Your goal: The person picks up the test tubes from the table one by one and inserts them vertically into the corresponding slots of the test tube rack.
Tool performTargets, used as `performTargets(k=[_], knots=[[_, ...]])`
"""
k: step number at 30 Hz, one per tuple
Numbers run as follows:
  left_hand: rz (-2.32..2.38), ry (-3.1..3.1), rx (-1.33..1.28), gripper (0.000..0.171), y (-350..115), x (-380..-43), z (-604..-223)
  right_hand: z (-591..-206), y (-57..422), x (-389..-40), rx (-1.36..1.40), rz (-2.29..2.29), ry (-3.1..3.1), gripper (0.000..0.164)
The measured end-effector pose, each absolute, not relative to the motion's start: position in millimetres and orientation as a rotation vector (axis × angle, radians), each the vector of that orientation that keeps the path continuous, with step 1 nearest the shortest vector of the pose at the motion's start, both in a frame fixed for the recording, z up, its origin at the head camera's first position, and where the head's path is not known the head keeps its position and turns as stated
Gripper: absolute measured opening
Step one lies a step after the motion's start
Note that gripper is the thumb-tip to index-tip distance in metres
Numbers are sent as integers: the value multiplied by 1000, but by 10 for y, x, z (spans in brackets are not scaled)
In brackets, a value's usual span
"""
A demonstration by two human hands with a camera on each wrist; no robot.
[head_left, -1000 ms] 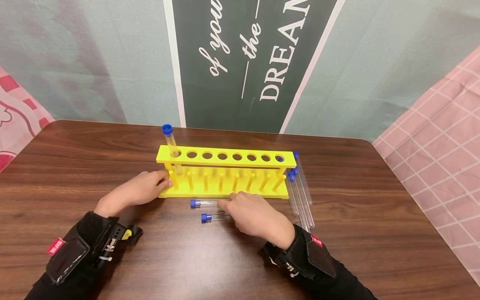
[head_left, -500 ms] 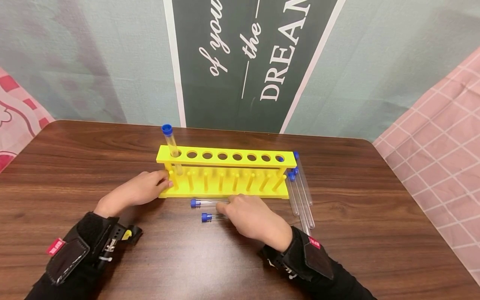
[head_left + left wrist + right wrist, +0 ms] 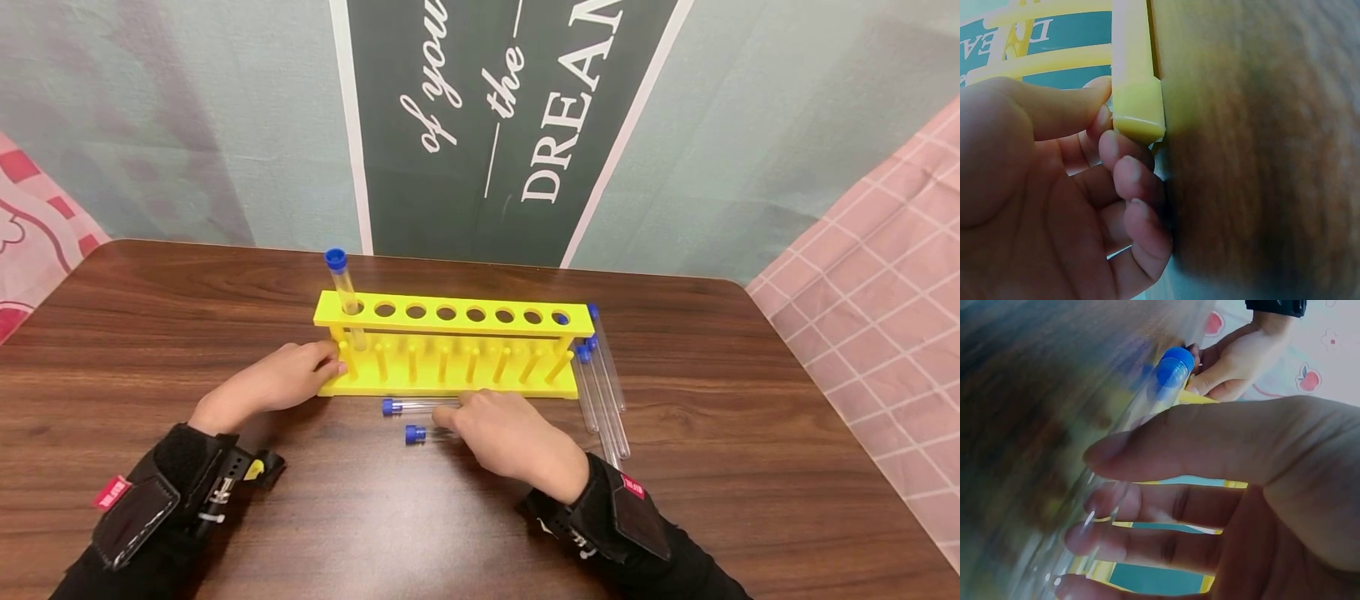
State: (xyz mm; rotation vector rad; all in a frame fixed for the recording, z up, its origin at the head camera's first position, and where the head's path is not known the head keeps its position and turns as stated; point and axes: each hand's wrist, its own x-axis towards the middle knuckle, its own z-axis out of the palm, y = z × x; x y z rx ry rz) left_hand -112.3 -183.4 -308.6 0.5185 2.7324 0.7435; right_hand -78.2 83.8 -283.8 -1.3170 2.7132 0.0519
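A yellow test tube rack (image 3: 453, 314) stands on the table with one blue-capped test tube (image 3: 337, 261) leaning in its leftmost hole. My left hand (image 3: 288, 377) grips the rack's left end; in the left wrist view the thumb and curled fingers are around the base's end (image 3: 1138, 112). In front of the rack, my right hand (image 3: 513, 437) pinches a lying test tube (image 3: 1155, 397) between thumb and fingers; it seems to be the tube nearer the rack. A second capped tube (image 3: 415, 434) lies closer to me, its far end hidden under the hand.
Several blue-capped test tubes (image 3: 609, 408) lie together on the brown table (image 3: 750, 433) beside the rack's right end. A cloth backdrop with lettering (image 3: 487, 125) rises behind the table, and pink cloth hangs at both sides.
The right hand has shifted slightly toward me over the lying tubes, its fingertips still around one. The left hand and the rack stay in place.
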Motion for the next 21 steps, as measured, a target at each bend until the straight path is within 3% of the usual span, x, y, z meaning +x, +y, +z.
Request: performTargets(k=[21], knots=[[760,2723,508,22,-1834,-1122,-3087,-2721,883,-805,-1240,-17,2691,22]])
